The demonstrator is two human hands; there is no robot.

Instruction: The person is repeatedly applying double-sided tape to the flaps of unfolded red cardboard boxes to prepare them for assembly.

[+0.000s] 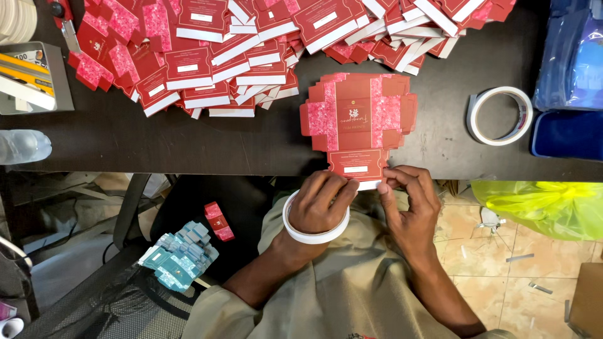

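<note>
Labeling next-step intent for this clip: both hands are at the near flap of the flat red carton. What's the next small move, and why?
Probably peel the liner off the white strip on the near flap. The left hand, a tape roll worn on its wrist, pins the flap of the flat red carton at the table edge, while the right hand pinches the strip's end. Whether tape is already laid there cannot be told.

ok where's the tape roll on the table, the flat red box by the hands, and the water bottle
tape roll [475, 118]: head view, on its left rim
flat red box [358, 113]: head view, on its centre panel
water bottle [22, 146]: head view, on the middle of its clear body
</note>
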